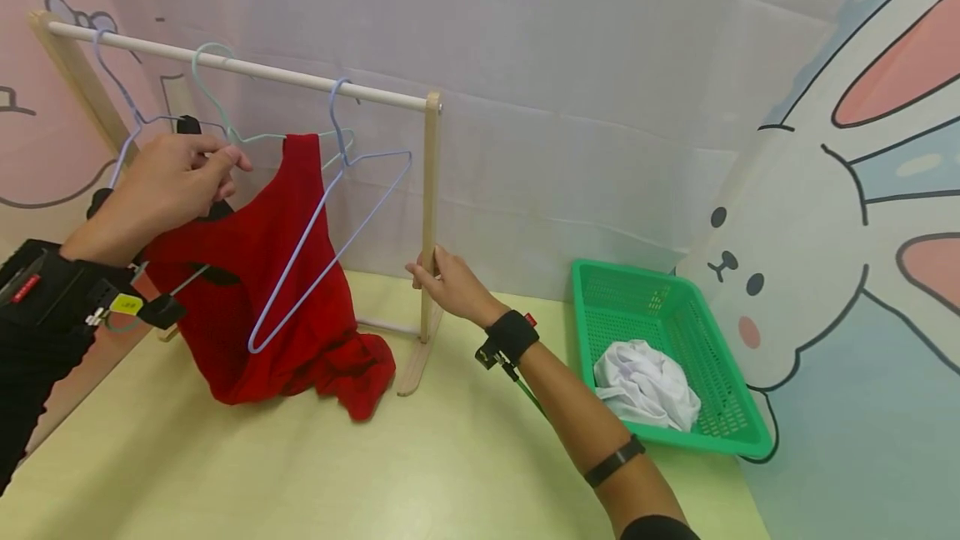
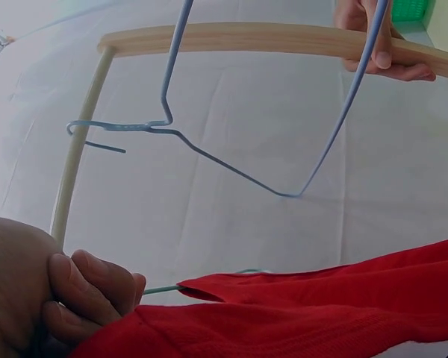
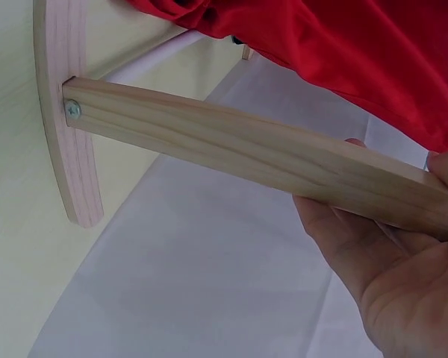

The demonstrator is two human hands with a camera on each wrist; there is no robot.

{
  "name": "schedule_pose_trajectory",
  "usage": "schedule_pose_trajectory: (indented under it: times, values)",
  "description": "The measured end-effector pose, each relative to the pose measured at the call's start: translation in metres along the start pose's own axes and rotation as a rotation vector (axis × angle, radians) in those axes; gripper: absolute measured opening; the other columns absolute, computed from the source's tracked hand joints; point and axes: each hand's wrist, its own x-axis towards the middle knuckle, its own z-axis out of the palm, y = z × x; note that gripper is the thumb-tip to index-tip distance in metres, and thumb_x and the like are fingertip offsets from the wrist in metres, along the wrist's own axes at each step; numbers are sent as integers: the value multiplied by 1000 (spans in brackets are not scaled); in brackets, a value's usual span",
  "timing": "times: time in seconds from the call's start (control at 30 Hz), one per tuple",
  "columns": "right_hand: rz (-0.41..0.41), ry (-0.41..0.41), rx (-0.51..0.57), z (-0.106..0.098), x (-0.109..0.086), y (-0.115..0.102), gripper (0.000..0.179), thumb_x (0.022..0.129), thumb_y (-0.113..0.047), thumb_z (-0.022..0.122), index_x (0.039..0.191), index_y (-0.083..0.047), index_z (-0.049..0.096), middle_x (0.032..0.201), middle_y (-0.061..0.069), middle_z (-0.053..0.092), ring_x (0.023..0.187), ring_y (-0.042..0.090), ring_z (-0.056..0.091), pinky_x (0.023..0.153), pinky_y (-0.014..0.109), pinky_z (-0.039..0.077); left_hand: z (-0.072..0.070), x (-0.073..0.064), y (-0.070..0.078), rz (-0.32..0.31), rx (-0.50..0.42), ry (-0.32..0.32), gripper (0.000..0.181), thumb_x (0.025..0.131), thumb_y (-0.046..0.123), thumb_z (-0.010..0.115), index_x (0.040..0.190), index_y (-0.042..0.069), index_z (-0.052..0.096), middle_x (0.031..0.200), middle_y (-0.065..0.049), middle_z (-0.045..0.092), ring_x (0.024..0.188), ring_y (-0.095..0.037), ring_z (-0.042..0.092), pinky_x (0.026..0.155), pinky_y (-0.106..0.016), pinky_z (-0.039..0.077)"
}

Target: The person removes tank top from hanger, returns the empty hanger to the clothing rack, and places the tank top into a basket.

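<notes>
A red sleeveless garment (image 1: 262,273) hangs from a pale green hanger (image 1: 213,98) hooked over the rail, its lower part bunched on the table. My left hand (image 1: 176,177) has curled fingers just below that hanger's neck and seems to pinch its near arm; the exact contact is hidden. In the left wrist view, red cloth (image 2: 231,328) lies right under these fingers. My right hand (image 1: 453,282) grips the upright wooden post (image 3: 246,145) of the clothes rack, its fingers round the post in the right wrist view. A bare lilac hanger (image 1: 300,240) hangs between both hands.
The white rail (image 1: 262,69) carries another lilac hanger (image 1: 123,86) at the left, with black pieces partly hidden behind my left hand. A green basket (image 1: 716,357) holding a crumpled white cloth (image 1: 647,386) stands at the right. White sheeting (image 1: 585,107) backs the table.
</notes>
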Motion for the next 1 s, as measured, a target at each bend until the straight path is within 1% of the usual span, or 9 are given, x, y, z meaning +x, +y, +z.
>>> schedule_pose_trajectory:
  times: [0.1,0.2,0.33,0.47,0.6,0.67,0.8,0.9,1.0]
  values:
    - [0,-4,-6,0,0,0,16,115,-15,51,107,-3,57,114,19,74,129,31,67,94,40,55,-2,-1,1,-8,-5,9,47,115,39,42,126,3,69,67,-5,59,53,-21,47,46,-33,39]
    - [8,-10,-7,0,0,0,16,115,-15,50,107,-3,57,119,19,74,133,30,65,95,39,55,-4,-1,1,-6,-37,17,45,115,38,43,125,2,69,67,-5,58,52,-19,46,45,-33,38]
    - [17,-10,-12,-1,0,0,16,115,-15,50,109,-2,56,118,21,74,129,32,67,94,40,56,-7,-3,2,-8,-67,11,43,115,37,43,126,3,68,68,-6,58,52,-20,45,45,-33,38]
    - [17,-7,-17,-1,-1,1,15,115,-14,51,108,-2,56,117,20,75,127,32,68,92,37,56,-12,-6,5,-16,-65,-3,44,115,38,42,128,3,66,70,-8,58,53,-21,46,45,-34,38]
    - [13,-4,-10,-2,1,0,16,114,-13,51,105,-2,57,125,21,73,132,31,66,90,34,54,-16,-8,9,-12,-65,3,45,115,38,42,129,2,65,70,-7,58,53,-20,47,46,-33,38]
    - [11,-1,-11,-3,2,1,17,114,-14,51,104,-2,58,127,21,73,131,31,66,88,33,53,-18,-9,11,-14,-65,9,44,115,37,43,129,2,65,69,-5,57,53,-20,46,47,-32,38]
    - [2,9,-29,-3,4,3,19,115,-16,52,102,-3,59,123,19,73,126,31,68,84,29,51,-21,-11,13,-9,-64,29,43,115,36,45,127,2,67,67,-4,57,52,-20,45,46,-33,36]
    - [0,15,-39,-3,4,4,19,114,-17,53,103,-3,59,118,18,74,118,32,70,82,29,49,-24,-14,15,-23,-58,29,43,115,39,44,126,5,67,67,-4,57,52,-21,46,46,-34,35]
    - [7,9,-28,-4,5,4,17,114,-16,52,106,-2,59,118,18,75,122,32,70,83,29,49,-27,-16,15,-35,-61,32,42,114,39,42,124,7,67,67,-4,57,51,-21,46,45,-35,34]
